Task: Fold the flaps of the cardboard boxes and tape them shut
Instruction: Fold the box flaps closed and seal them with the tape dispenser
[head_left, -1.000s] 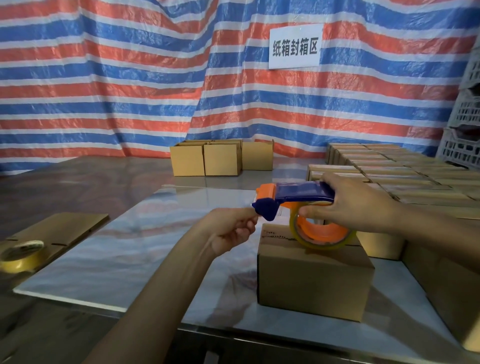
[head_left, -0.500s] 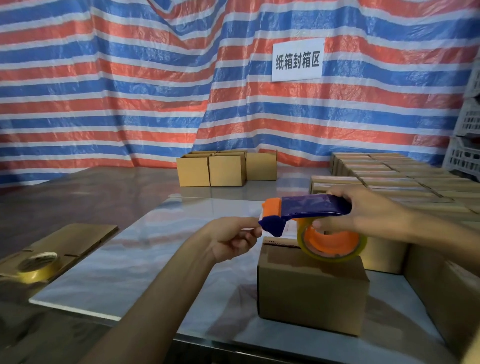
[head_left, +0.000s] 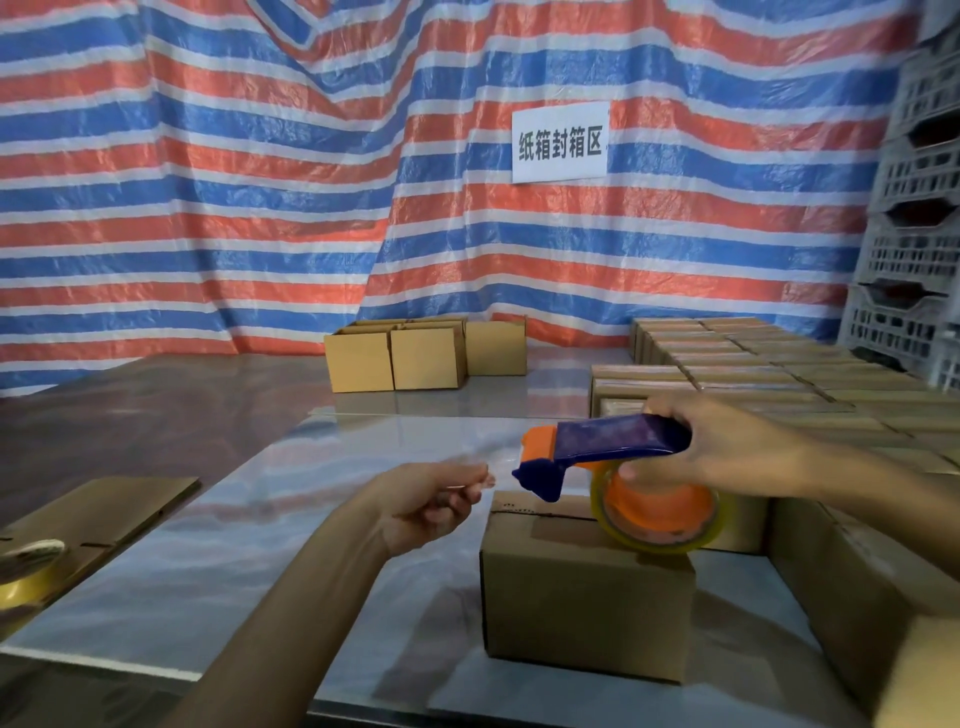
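A closed cardboard box (head_left: 582, 603) stands on the glossy table (head_left: 260, 545) in front of me, its top flaps folded flat. Just above its top my right hand (head_left: 727, 447) grips a blue and orange tape dispenser (head_left: 613, 447) holding a roll of clear tape (head_left: 660, 514). To the left of the dispenser's nose, my left hand (head_left: 431, 499) pinches the clear end of the tape, stretched out from the dispenser. The strip itself is hard to see.
Three small boxes (head_left: 415, 356) stand at the back of the table. Rows of sealed boxes (head_left: 779, 374) fill the right side, with more at the near right (head_left: 857, 587). Flat cardboard (head_left: 104, 512) and a tape roll (head_left: 26, 566) lie left. Grey crates (head_left: 919, 234) stack far right.
My left hand has drawn away to the left from the dispenser's nose, pulling tape out. The dispenser stays over the box. My view has tilted up slightly.
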